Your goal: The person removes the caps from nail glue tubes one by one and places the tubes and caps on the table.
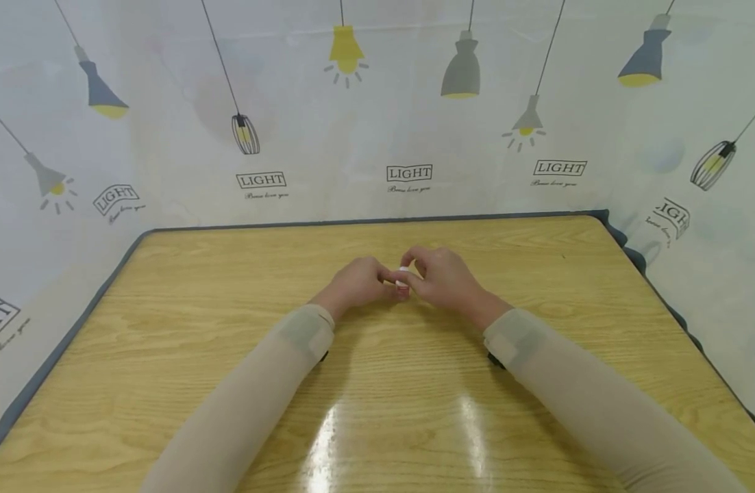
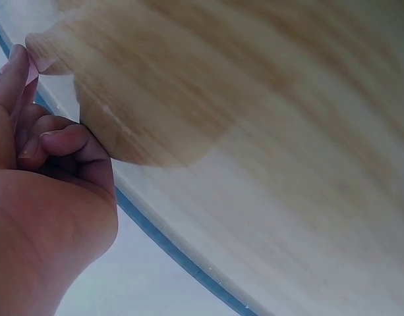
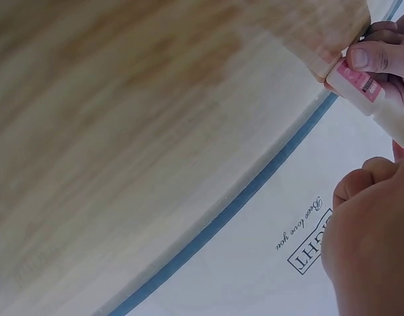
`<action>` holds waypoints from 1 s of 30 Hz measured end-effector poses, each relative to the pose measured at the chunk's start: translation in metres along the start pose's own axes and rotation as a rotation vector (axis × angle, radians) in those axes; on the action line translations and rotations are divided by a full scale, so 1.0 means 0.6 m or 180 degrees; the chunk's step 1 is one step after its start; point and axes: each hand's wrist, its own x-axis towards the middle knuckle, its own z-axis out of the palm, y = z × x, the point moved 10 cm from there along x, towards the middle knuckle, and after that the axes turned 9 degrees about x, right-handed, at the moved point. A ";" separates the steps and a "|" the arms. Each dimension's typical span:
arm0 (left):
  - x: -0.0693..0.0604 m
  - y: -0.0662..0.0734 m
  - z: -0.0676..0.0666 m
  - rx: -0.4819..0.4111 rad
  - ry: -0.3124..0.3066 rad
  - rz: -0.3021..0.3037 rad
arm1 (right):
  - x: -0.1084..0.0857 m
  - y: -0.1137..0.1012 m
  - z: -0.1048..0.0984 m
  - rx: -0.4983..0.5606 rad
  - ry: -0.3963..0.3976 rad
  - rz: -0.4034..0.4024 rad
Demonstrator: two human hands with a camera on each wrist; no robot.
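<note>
A small white bottle (image 1: 403,288) with a pink label stands at the middle of the table, between the two hands. My left hand (image 1: 362,282) pinches its body from the left; in the right wrist view the left thumb lies against the bottle (image 3: 357,85) beside the label. My right hand (image 1: 444,279) has thumb and forefinger at the white cap, the other fingers curled. In the left wrist view the left hand (image 2: 50,178) shows curled fingers, and the bottle is mostly hidden behind them.
The wooden table (image 1: 229,274) has a blue-grey edge. Behind it and at both sides hangs a pale sheet (image 1: 328,137) printed with lamps and lettering. Both forearms, in beige sleeves, reach in from the near side.
</note>
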 end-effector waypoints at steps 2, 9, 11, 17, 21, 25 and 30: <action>0.000 0.001 0.000 0.0001 -0.0001 0.0016 | -0.001 -0.003 0.000 0.0030 -0.0006 -0.0044; 0.001 0.000 0.000 -0.0061 -0.0004 0.0008 | 0.000 -0.002 -0.003 0.0008 0.0006 -0.0037; 0.001 -0.001 -0.001 -0.0077 0.0003 0.0001 | 0.001 0.001 -0.006 -0.0005 0.0055 0.0024; 0.002 -0.002 -0.001 -0.0097 0.0000 -0.0016 | 0.003 0.002 -0.013 -0.0070 0.0200 0.0046; 0.000 -0.002 0.000 -0.0091 -0.0016 -0.0045 | 0.001 0.001 -0.013 -0.0083 0.0207 -0.0009; 0.000 0.001 0.001 -0.0061 -0.0012 -0.0006 | -0.002 0.000 -0.012 -0.0075 0.0207 -0.0065; 0.000 0.001 0.000 -0.0015 0.0010 0.0026 | -0.002 -0.005 -0.010 -0.0090 0.0193 -0.0169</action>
